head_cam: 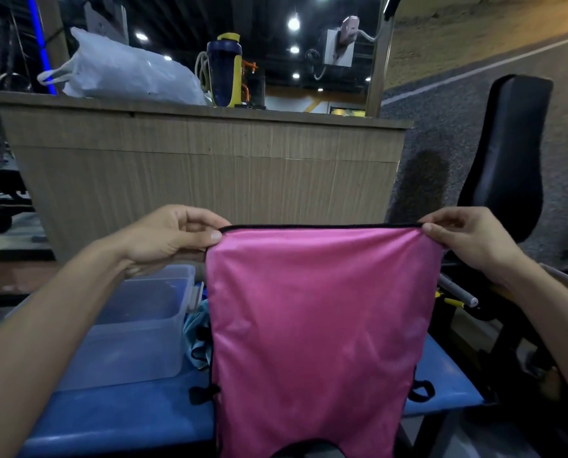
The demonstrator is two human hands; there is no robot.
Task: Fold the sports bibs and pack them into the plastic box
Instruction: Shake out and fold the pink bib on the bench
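Pink bib (322,312) hangs stretched between left hand (173,239) and right hand (467,239), fingers pinching top corners to square it for folding; plastic box (134,328) waits on blue counter (110,414), lower left.

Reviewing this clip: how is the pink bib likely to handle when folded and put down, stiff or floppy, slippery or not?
Probably floppy: the pink bib hangs limp from the hands, left and right, pinching its top corners. Likely light, since fingertip pinches hold it. Its sheen suggests slippery cloth, so folds may slide open on the blue bench.
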